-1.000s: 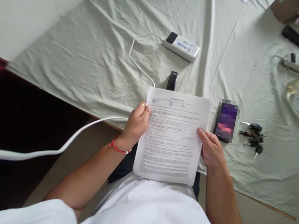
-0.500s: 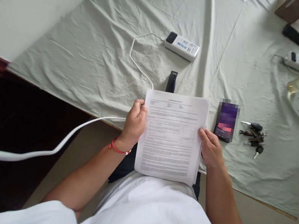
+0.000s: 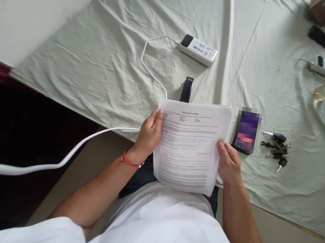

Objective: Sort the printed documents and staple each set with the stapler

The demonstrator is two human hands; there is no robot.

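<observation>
"White paper had changed shape there, hadn't it?"

"It had. The printed sheets [image 3: 186, 155] had gone from almost flat to bowed, and their layers showed slightly out of line at the upper right."

"Where were they, exactly?"

"Up in both hands, between the white shirt [image 3: 169, 227] and the cloth-covered table [image 3: 115, 46], partly over its near edge in that view."

"And the fingers?"

"The left hand [image 3: 149, 134] gripped the left side, thumb pressed on the front margin, fingers curled. The right hand [image 3: 230, 163] pinched the right edge, thumb in front. I couldn't see the fingertips behind the pages."

"What did the bend mean, then?"

"To my mind, the sheets were secure at the sides but loose enough below to flex and slip against each other."

"Anything close by?"

"A black object [image 3: 187, 89] just beyond the top edge, and a phone [image 3: 245, 130] to the right, with keys [image 3: 275, 147] beside it."
</observation>
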